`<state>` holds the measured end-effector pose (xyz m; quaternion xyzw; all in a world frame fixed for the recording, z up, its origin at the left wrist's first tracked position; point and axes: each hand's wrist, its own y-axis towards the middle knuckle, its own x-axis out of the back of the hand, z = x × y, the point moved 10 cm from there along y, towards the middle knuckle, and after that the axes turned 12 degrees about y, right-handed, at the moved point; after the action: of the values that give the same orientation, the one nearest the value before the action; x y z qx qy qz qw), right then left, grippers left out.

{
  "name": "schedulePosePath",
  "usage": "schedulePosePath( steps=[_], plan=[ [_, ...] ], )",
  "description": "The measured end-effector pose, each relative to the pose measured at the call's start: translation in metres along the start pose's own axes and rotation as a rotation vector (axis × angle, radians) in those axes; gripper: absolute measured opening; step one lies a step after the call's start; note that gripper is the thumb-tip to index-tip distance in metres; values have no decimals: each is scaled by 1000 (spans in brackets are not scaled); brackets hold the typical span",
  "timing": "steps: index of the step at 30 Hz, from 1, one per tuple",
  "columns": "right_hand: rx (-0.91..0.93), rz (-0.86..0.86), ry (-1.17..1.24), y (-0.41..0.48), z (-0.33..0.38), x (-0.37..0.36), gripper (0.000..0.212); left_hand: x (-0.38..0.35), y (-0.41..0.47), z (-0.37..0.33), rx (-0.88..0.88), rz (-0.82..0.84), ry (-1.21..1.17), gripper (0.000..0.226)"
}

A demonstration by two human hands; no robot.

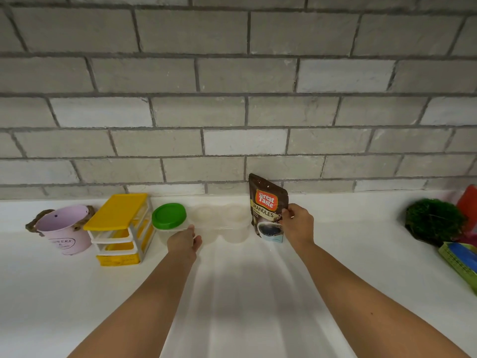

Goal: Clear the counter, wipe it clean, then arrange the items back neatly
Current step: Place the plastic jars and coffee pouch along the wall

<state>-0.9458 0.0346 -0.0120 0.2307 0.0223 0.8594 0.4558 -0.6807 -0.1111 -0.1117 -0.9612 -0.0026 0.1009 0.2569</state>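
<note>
On the white counter point(77, 293) a clear jar with a green lid point(169, 215) stands near the back wall, and my left hand point(184, 242) grips its lower right side. Just right of it sit two clear lidded containers point(219, 223), side by side. My right hand point(296, 226) holds the right edge of a brown Great Taste coffee granules pouch point(267, 208), which stands upright against the wall. Left of the jar are a small yellow and white drawer unit point(120, 228) and a pink metal bucket point(64, 228) with rope handles.
A grey brick wall runs along the back of the counter. At the far right sit a green moss ball point(435, 220), a red object point(468, 205) and a green basket point(462, 264) holding something blue. Both forearms reach in from the bottom.
</note>
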Motion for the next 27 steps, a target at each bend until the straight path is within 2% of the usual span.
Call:
schedulePosePath(
  steps=[3, 8, 13, 18, 23, 27],
  plan=[
    [-8, -5, -19, -1, 1, 3, 26, 2, -3, 1, 14, -2, 22, 10],
    [-19, -18, -50, 1, 0, 10, 26, 3, -8, -2, 5, -10, 34, 9],
    [-40, -7, -60, -2, 1, 11, 27, 4, -18, -1, 7, -5, 68, 25],
    [-121, -19, -30, -6, 2, 20, 43, 4, -34, 2, 37, -1, 96, 14],
    [-129, -89, -30, -11, 8, 57, 36, -9, -54, -2, 1, 33, 103, 13],
    [-116, -125, 10, -19, 13, 91, 30, -38, -78, 0, -13, 158, 114, 12]
  ],
)
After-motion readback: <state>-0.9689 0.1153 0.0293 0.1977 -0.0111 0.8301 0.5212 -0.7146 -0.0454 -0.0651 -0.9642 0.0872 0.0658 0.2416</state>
